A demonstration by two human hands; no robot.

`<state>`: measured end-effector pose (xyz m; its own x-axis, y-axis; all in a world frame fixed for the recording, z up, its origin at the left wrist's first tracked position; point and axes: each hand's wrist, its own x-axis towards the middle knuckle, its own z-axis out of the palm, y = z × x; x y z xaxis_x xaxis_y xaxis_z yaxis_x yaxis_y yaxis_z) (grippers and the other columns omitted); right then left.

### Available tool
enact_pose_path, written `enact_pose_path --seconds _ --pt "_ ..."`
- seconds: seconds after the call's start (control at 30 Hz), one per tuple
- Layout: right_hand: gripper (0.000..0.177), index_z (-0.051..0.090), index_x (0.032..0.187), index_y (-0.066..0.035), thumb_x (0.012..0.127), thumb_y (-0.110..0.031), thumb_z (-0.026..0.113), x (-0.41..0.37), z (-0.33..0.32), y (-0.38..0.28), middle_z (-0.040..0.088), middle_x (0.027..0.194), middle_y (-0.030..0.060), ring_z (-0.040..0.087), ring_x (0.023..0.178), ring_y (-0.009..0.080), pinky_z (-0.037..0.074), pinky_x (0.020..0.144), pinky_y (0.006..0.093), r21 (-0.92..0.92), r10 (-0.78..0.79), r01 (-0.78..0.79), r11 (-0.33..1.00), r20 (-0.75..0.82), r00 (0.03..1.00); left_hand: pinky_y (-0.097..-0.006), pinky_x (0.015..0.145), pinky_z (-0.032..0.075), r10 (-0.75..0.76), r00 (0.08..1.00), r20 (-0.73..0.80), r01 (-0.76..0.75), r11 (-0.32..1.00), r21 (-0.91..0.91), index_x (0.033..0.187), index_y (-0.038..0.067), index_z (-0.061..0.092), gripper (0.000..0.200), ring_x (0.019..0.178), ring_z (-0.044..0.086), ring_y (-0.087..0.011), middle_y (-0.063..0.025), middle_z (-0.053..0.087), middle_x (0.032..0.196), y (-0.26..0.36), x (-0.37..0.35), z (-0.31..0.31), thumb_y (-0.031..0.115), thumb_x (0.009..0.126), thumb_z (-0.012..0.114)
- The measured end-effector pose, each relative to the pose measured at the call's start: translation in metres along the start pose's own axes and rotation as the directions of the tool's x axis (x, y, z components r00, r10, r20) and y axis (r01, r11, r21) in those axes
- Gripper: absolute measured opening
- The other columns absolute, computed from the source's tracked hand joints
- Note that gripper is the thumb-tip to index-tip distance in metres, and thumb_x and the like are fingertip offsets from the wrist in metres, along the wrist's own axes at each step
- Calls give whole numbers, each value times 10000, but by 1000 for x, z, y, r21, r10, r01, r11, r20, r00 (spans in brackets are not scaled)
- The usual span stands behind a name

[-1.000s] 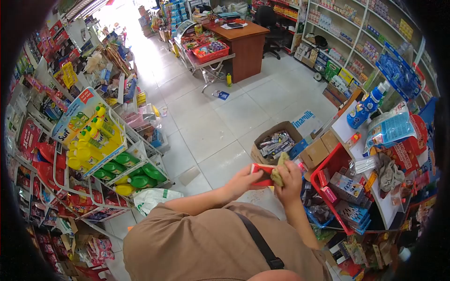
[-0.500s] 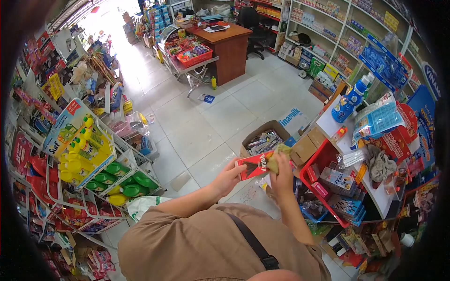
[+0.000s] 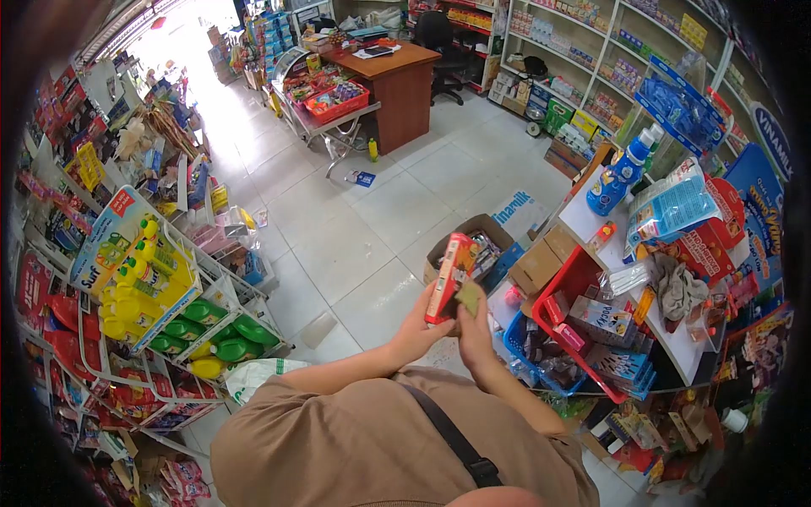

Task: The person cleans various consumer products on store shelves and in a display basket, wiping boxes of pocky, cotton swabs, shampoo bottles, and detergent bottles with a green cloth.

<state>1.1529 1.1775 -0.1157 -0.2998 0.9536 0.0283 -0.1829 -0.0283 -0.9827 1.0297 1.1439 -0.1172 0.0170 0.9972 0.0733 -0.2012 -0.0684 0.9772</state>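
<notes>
The Pocky box (image 3: 451,275), long axis forward, is being gripped at its near end by the left hand (image 3: 416,336); alongside, a cloth (image 3: 467,297) is being clasped by the right hand (image 3: 476,336).

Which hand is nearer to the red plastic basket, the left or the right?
Right. The right hand, with an olive cloth against the red box, is left of the red plastic basket; the left hand, gripping the box, is farther left.
</notes>
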Motion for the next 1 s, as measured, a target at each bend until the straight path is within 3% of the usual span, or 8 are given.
enact_pose_path --seconds 0.1,0.2,0.4,0.5,0.6,0.77,0.9,1.0 --pt "512 197 1345 -23 890 -83 423 -10 0 -1 370 1275 121 359 1181 194 299 982 309 36 44 -48 998 99 994 -292 964 329 23 1000 -20 -24 998 -57 1371 35 167 720 1156 395 -163 -110 409 1262 -2 1 -4 64 800 605" --pt "504 210 1341 -21 886 -76 420 -6 -11 0 356 1286 126 372 1170 198 303 982 315 -105 -127 142 984 140 982 -290 951 339 44 999 32 -45 999 30 1366 35 189 708 1136 411 -155 -100 425 1248 -4 -3 -5 87 803 615" --pt "487 201 1365 -109 910 -79 373 7 -43 -26 391 1254 101 419 1142 195 376 934 315 64 -185 209 976 -266 946 -284 903 383 -8 967 255 -29 989 142 1339 32 258 607 1066 459 -144 -95 490 1161 6 -11 3 172 845 581" --pt "521 168 1354 -31 889 -66 399 1 -21 -47 328 1301 136 389 1146 209 313 977 320 374 -111 217 902 -285 952 -305 800 460 -163 952 260 202 971 -131 1351 57 225 589 942 537 -159 -104 514 1105 6 -10 1 174 869 541" --pt "582 101 1377 -45 892 -104 415 -20 -14 -13 326 1296 129 367 1159 204 313 969 321 -17 -193 193 981 -17 981 -317 670 504 -174 951 256 274 856 -438 1371 116 183 587 801 584 -175 -105 535 1038 4 -7 0 189 887 507" --pt "637 71 1391 -59 881 -121 449 -19 -21 -20 323 1302 136 358 1176 215 291 987 341 -7 -233 233 972 3 972 -311 586 500 -231 924 304 336 871 -359 1383 182 139 630 734 606 -202 -106 555 985 12 -8 -1 179 878 514" --pt "602 96 1388 -70 904 -192 433 -6 -28 -45 344 1299 130 372 1181 220 310 985 347 393 -249 322 861 -226 942 -314 519 489 -322 793 516 566 701 -433 1328 167 206 634 796 619 -281 -118 552 937 11 -8 3 228 827 589" --pt "595 162 1367 -66 910 -333 433 -19 -33 -8 371 1272 120 406 1143 226 331 962 344 182 -210 215 959 -47 977 -278 453 471 -276 816 508 544 666 -511 1188 65 399 496 725 634 -266 -154 605 878 9 -7 2 261 793 625"
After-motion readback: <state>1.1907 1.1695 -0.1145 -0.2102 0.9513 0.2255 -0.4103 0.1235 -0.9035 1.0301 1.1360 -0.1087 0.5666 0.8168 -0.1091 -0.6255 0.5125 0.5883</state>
